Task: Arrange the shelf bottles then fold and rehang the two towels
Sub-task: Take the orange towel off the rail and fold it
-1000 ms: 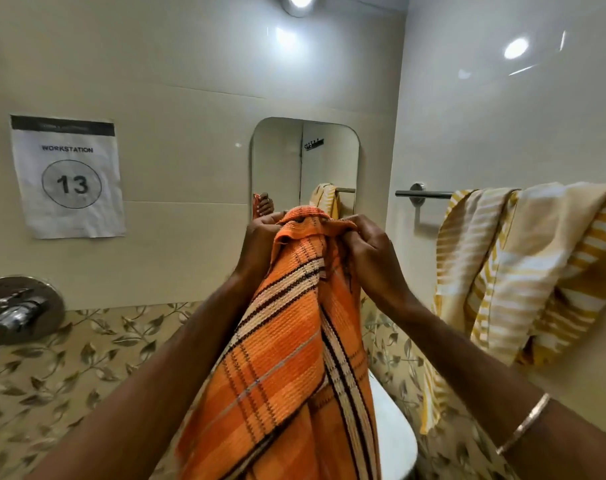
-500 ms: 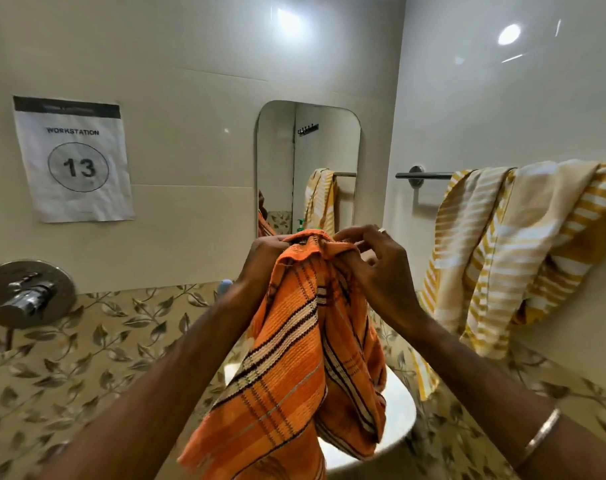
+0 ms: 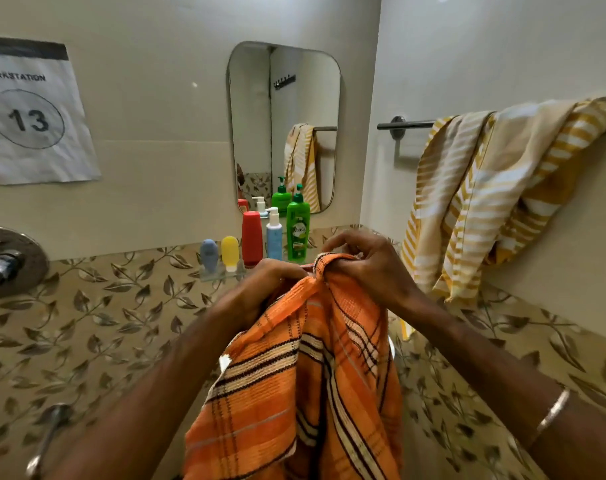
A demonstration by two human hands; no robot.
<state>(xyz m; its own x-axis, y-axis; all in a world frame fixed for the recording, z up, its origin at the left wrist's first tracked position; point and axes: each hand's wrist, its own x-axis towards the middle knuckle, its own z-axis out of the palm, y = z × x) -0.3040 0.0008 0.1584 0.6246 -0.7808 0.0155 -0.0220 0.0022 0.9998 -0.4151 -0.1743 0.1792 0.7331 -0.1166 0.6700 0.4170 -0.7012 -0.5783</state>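
Shelf [image 3: 222, 271] bottles [image 3: 298, 226] looked lined up already; beside them, orange towel [image 3: 305, 375] was pinched by both hands [image 3: 360, 268], still unfolded.

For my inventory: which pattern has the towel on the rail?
Yellow and white stripes on the hanging towel, clearest in the head view.

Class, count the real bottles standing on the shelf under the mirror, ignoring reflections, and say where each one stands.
5, left to right: blue bottle, yellow bottle, red bottle, pale-blue pump bottle, green pump bottle. The hands and towel may hide others.
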